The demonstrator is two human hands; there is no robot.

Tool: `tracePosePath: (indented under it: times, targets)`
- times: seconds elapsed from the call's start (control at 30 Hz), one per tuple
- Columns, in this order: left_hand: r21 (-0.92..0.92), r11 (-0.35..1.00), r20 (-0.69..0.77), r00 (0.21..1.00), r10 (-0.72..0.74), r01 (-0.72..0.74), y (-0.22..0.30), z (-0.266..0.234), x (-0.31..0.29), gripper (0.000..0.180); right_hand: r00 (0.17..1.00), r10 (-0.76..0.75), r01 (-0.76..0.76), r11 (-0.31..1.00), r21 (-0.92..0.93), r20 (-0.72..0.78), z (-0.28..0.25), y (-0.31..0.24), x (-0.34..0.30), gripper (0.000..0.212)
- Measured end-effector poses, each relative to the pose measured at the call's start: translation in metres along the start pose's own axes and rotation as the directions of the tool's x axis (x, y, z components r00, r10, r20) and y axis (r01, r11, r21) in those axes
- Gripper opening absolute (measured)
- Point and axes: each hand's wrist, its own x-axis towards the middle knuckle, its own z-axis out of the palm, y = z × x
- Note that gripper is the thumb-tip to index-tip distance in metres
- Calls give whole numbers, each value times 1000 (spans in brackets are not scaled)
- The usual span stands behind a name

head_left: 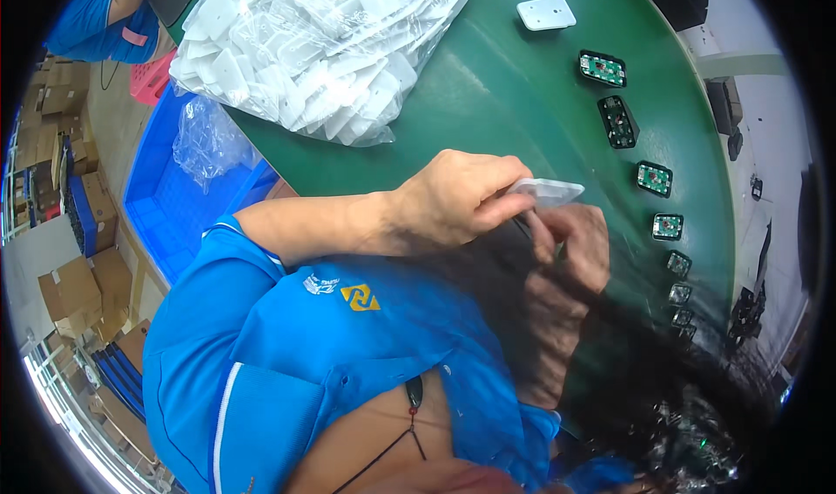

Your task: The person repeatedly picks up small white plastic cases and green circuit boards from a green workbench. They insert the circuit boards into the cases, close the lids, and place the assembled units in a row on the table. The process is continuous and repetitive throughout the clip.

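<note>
While the left hand (448, 196) pinches a thin white plastic piece (559, 192) between thumb and index finger, the right hand (578, 243) sits just beside it with curled fingers; whether those fingers hold anything or touch the piece cannot be told. The piece is above the green desk (514, 102), in front of the person's chest, its far end sticking out past the left fingertips.

Because the pinch takes in only the near end, the piece could tip or slip if the right hand pushed against the free end. Dark hair (640, 328) hangs across the right forearm and looks likely to hide the near end of the row of circuit boards (603, 69), or to catch on it if the person leans. A wide swing of the right elbow could knock the boards out of line.

At the right, the desk's curved edge runs just beyond that row, leaving little margin there. At the left, the plastic bag of white pieces (322, 50) reaches the desk's edge near a blue bin (144, 198). Between bag and row, a broad stretch of green gives the hands their best room, with one white cover (547, 13) lying at its far end.
</note>
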Motion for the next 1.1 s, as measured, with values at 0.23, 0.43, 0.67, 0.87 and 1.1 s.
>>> tracePosePath:
  times: [0.23,0.43,0.67,0.87,1.1]
  targets:
    - [-287,937,137,977,-165,198,5,4,0,17,956,293,-280,935,217,-27,-5,4,-8,8]
    - [-215,958,122,978,-166,190,2,7,-3,20,959,241,-208,956,208,-147,11,2,-10,10]
    - [-102,992,-15,997,70,-71,0,16,3,11,881,387,-230,853,468,-272,27,0,-23,9]
    - [-40,996,24,996,-84,85,5,13,-1,10,966,72,-40,991,130,-249,20,19,-21,15]
    - [-91,996,147,989,17,-4,5,19,-4,10,899,435,-373,824,427,-54,-10,22,-29,38]
